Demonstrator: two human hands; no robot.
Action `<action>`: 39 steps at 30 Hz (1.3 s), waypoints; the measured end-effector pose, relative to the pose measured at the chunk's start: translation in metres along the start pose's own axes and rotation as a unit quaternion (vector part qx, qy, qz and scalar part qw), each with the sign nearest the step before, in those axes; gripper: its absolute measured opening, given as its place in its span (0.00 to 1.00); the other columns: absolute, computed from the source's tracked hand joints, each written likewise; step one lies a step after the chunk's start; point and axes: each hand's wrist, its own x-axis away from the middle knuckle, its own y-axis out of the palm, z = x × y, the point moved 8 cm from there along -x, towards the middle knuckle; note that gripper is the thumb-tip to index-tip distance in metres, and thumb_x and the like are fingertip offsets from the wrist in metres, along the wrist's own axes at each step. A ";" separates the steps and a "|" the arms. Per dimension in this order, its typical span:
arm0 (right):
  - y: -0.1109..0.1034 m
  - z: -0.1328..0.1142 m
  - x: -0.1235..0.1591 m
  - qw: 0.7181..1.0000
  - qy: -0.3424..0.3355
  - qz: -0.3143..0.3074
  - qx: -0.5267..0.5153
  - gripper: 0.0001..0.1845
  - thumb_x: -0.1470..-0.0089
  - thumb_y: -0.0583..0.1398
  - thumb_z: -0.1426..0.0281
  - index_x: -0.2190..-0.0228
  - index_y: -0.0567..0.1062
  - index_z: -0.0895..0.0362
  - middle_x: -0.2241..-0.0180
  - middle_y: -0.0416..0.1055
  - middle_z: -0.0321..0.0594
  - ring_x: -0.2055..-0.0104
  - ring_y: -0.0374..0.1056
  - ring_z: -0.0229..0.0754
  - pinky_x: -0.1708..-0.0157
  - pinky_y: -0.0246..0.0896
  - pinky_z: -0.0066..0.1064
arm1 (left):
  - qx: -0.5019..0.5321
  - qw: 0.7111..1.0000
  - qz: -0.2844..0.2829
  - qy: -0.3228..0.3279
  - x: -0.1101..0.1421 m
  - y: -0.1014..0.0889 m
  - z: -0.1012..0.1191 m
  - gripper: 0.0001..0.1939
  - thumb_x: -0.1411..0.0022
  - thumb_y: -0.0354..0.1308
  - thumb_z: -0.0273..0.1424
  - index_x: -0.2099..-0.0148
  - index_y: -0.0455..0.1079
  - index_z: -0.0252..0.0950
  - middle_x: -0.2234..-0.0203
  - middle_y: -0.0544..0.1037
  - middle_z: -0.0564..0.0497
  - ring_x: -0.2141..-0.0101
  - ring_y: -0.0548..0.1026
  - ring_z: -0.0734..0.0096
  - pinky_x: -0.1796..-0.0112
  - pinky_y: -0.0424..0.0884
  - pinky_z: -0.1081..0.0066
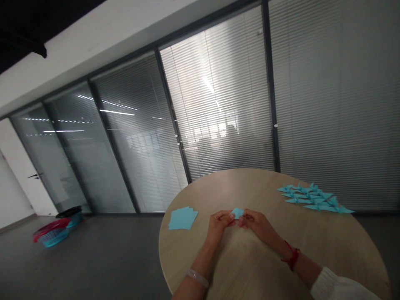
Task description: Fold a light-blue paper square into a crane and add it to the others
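A small folded piece of light blue paper (237, 213) is held between my two hands, just above the round wooden table. My left hand (220, 221) pinches its left edge, with a pale bangle on that wrist. On the other side, the closed fingers of my right hand (254, 222) grip the right edge; a red bracelet circles that wrist. To the left lies a loose stack of flat blue paper sheets (183, 218). Several folded blue paper cranes (312, 196) sit in rows at the table's right. Fine creases in the held paper are too small to make out.
The round table (237, 187) has a curved edge close to a glass partition (218, 108) with blinds. On the floor at the left stand a blue basket with a red cloth (51, 231) over it and a dark-topped blue basket (73, 217). A white door (29, 175) is beyond.
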 end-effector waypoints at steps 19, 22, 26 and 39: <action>-0.003 -0.008 -0.001 0.991 -0.054 0.002 0.121 0.20 0.42 0.48 0.61 0.81 0.65 0.56 0.81 0.63 0.32 0.77 0.59 0.36 0.74 0.50 0.27 | -0.043 0.994 -0.090 -0.041 0.003 0.017 -0.012 0.29 0.59 0.68 0.46 0.59 0.74 0.30 0.75 0.78 0.46 0.75 0.73 0.69 0.72 0.68 0.71; 0.003 -0.005 0.001 0.987 -0.063 -0.002 0.150 0.19 0.41 0.48 0.62 0.79 0.66 0.56 0.80 0.65 0.33 0.76 0.59 0.37 0.74 0.51 0.27 | -0.047 0.996 -0.064 -0.044 0.001 0.012 -0.012 0.27 0.59 0.67 0.49 0.66 0.76 0.29 0.79 0.75 0.49 0.79 0.70 0.73 0.74 0.66 0.73; 0.005 -0.004 0.002 0.986 -0.080 0.006 0.149 0.14 0.41 0.50 0.63 0.72 0.69 0.57 0.75 0.68 0.36 0.72 0.62 0.38 0.69 0.57 0.29 | -0.052 0.997 -0.031 -0.048 0.000 0.005 -0.013 0.25 0.61 0.67 0.50 0.73 0.75 0.30 0.82 0.73 0.50 0.80 0.68 0.75 0.75 0.64 0.74; 0.007 -0.024 0.005 0.966 -0.185 -0.027 0.181 0.06 0.48 0.61 0.67 0.66 0.76 0.53 0.60 0.67 0.41 0.56 0.63 0.44 0.53 0.58 0.36 | -0.019 0.997 -0.017 -0.071 -0.003 -0.004 -0.026 0.25 0.61 0.67 0.49 0.70 0.74 0.31 0.80 0.74 0.50 0.79 0.69 0.73 0.73 0.67 0.72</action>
